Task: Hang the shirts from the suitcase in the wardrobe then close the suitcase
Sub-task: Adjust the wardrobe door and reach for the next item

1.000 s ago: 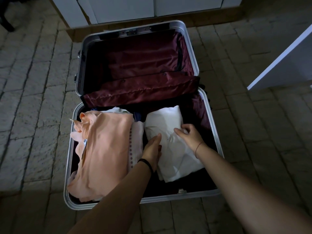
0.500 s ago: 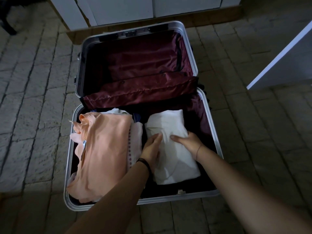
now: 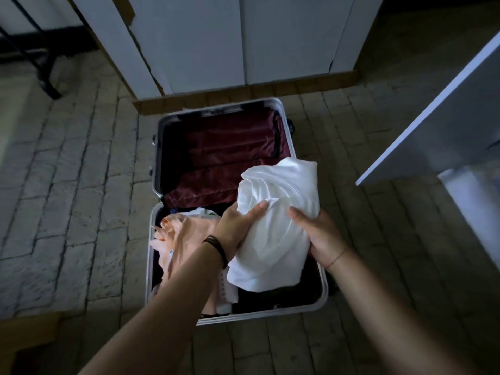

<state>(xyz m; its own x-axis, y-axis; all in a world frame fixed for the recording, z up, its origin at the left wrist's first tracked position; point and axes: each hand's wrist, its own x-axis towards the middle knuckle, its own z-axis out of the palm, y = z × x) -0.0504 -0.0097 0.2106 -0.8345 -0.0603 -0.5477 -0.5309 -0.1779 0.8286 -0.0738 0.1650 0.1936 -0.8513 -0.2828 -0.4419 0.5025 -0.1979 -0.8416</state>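
A folded white shirt (image 3: 276,226) is lifted above the open silver suitcase (image 3: 323,293). My left hand (image 3: 238,228) grips its left side, thumb on top. My right hand (image 3: 316,234) holds its right side from beneath. Inside the near half of the suitcase a peach shirt (image 3: 186,239) lies on the left, with a pale garment beneath it. The far half shows maroon lining (image 3: 230,147). The white wardrobe (image 3: 243,36) stands behind the suitcase, its two front doors closed.
An open white door panel (image 3: 433,109) juts in from the right. A dark metal leg (image 3: 46,74) stands at the upper left. A wooden edge (image 3: 27,328) sits at the lower left. The floor is stone tile.
Both hands closed on the white shirt and raised it out of the suitcase. The view rose and pulled back, showing more of the wardrobe.
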